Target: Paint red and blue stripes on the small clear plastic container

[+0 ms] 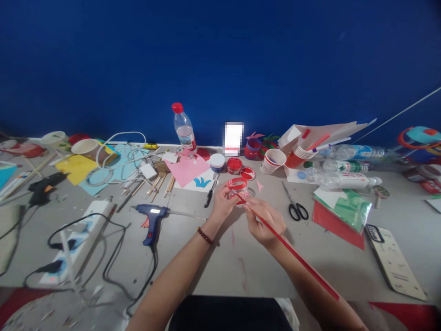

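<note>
Left hand point(224, 201) clasps a clear cup point(237, 185) between the worktop's point(220, 271) near and back edges; right hand point(265, 220) pinches a red brush point(292, 250). Tip contact hard to make out. Best: brace wrists, turn cup slowly, stroke lightly.

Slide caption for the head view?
Left hand holds a clear, red-rimmed cup; right hand holds a long red stick angled toward it.

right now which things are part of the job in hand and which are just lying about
Likely in use:
clear red-rimmed piece (left hand)
long red stick (right hand)
open red pot

Apparently lying about:
blue glue gun
scissors
phone
red-capped bottle
</note>
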A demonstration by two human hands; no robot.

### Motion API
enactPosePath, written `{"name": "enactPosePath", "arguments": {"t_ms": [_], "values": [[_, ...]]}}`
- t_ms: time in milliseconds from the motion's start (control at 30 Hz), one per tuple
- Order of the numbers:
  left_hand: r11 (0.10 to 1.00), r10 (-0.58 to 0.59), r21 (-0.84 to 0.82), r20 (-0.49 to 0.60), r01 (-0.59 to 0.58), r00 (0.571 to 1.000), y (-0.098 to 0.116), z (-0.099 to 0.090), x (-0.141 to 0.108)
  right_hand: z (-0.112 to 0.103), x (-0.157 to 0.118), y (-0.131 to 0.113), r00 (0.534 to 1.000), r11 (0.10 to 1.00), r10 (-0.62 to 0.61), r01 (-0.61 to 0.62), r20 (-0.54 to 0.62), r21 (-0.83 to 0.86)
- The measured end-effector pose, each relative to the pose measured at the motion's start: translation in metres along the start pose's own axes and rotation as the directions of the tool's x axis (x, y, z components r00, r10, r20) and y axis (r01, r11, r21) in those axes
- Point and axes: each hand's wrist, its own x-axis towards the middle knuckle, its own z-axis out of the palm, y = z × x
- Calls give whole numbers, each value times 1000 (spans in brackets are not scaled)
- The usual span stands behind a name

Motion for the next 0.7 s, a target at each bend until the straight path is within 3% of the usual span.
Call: {"name": "enactPosePath", "arguments": {"t_ms": [533, 700], "values": [[1000, 25, -15, -93, -27, 995, 13, 2, -1, -19, 17, 17, 999, 961, 41, -47, -27, -274], [999, 35, -13, -39, -35, 999, 17, 4, -2, -16, 9, 18, 998, 964, 63, -60, 1, -260]]}}
